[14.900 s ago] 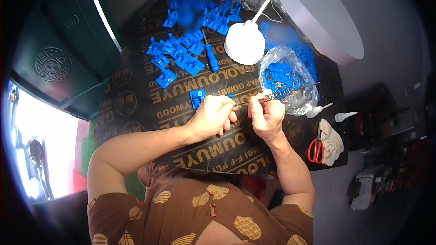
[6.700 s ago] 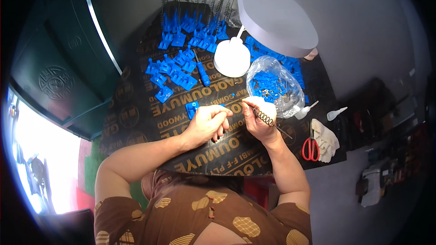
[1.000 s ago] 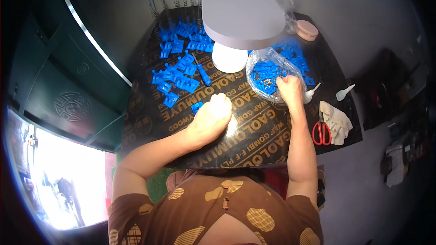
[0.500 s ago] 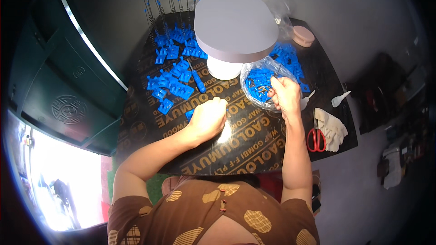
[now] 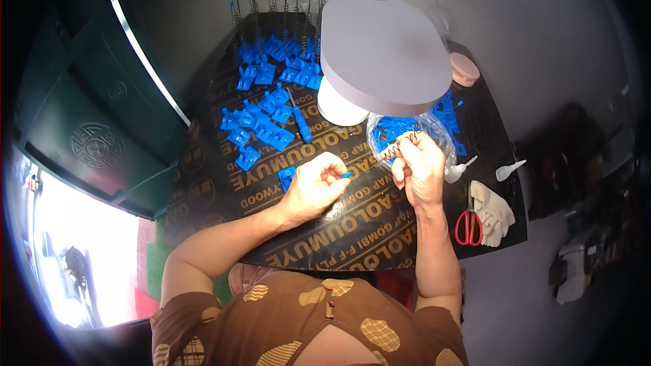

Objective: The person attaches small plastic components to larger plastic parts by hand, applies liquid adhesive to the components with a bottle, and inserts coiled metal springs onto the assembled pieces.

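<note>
Fingers of the right hand (image 5: 419, 171) pinch a coiled metal spring (image 5: 397, 148) over the clear plastic bag (image 5: 434, 129). Left hand (image 5: 313, 186) grips a small blue piece (image 5: 346, 175) above the black board (image 5: 352, 230).

Dim scene, lower-left glare, fisheye-bent dark rim.

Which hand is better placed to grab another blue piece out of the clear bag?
Right, most likely. The right hand sits at the mouth of the clear bag, though it holds a small spring. The left hand is farther away, pinching a small blue piece.
</note>
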Tool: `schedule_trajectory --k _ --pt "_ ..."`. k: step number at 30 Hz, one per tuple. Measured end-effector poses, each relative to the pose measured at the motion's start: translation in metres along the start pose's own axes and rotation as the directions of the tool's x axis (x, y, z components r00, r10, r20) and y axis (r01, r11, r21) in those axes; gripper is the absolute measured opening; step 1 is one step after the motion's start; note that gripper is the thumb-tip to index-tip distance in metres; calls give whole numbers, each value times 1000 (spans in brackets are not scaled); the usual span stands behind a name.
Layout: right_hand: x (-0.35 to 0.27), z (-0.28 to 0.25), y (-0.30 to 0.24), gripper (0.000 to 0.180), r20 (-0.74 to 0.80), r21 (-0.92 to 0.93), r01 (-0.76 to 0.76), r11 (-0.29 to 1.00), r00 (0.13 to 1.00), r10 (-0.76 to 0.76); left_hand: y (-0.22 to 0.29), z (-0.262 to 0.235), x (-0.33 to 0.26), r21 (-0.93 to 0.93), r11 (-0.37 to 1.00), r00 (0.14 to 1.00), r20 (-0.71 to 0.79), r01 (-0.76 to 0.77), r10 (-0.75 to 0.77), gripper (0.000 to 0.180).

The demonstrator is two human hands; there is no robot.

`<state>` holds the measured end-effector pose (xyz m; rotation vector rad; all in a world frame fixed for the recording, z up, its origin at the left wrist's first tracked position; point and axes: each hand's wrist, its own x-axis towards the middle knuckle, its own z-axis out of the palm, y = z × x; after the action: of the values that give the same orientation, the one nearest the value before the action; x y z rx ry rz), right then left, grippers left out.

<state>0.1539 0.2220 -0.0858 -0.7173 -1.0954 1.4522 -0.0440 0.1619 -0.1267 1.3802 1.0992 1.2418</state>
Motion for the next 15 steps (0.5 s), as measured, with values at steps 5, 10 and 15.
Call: schedule_trajectory --k 5,10,15 --pt "-4 6 3 12 10 -25 52 998 999 -52 4 0 -3 24 1000 1000 -9 7 -7 14" --pt "-5 8 3 11 17 -30 60 998 998 -60 4 1 -4 12 1000 1000 -2 9 -9 14" --pt "-5 10 3 11 29 -94 50 994 998 -47 1 2 -5 1 1000 1000 3 -27 27 14"
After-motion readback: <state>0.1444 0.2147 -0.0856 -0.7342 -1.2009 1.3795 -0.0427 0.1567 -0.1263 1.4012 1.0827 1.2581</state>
